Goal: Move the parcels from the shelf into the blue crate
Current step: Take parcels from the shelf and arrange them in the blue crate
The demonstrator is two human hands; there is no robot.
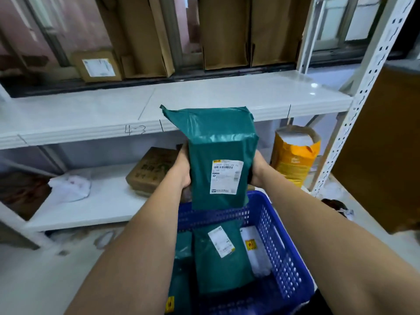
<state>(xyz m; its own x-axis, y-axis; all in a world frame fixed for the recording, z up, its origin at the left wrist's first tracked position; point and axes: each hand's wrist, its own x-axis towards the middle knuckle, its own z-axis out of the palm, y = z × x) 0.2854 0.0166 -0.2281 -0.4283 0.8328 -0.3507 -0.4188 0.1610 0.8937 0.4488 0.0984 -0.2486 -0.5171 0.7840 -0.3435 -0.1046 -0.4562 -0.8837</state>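
I hold a green plastic parcel (216, 142) with a white label upright in front of me, above the far rim of the blue crate (277, 242). My left hand (183, 169) grips its left side and my right hand (258, 171) grips its right side; most of the fingers are hidden behind it. Inside the crate lie another green parcel (218, 267) with a white label, a white parcel (256, 258) with a yellow sticker, and more green parcels at the left. The white shelf (204, 98) stands behind the held parcel.
A brown box (152, 171) and a white bag (70, 187) lie on the lower shelf. An open yellow sack (293, 155) stands to the right under the shelf. Cardboard boxes (97, 67) line the window sill. A white perforated rack post (363, 92) and a brown panel (381, 144) are at right.
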